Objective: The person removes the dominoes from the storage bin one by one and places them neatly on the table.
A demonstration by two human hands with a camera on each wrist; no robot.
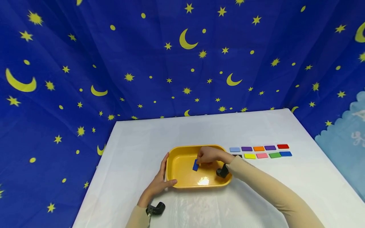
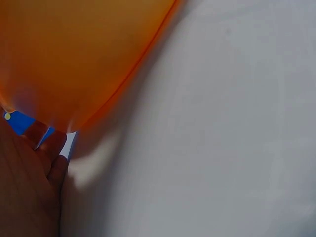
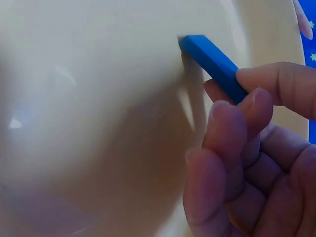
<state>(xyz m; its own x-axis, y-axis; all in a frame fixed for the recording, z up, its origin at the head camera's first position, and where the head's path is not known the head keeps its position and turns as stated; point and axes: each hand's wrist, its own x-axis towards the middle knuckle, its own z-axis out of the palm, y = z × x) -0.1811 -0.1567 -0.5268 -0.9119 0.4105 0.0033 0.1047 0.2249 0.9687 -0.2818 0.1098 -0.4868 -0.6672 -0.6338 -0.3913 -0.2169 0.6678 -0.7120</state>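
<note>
The left hand (image 1: 158,185) rests at the 9 o'clock side of the yellow tray (image 1: 182,183), thumb on the near rim and fingers (image 1: 163,163) lying straight along the outer wall. Inside the tray, the right hand (image 1: 207,155) pinches a blue tile (image 1: 195,165). In the right wrist view the tile (image 3: 213,64) is clamped between the thumb and the fingers (image 3: 232,123) at its one end; the other end points down to the tray floor and is free. The tile is over the middle of the tray. The tray stands on the white table (image 1: 137,142). Farther, at 2 o'clock from the tray, coloured tiles (image 1: 260,152) lie in two rows. Behind is a blue cloth (image 1: 114,63) with yellow stars and moons. I can read no writing anywhere.
</note>
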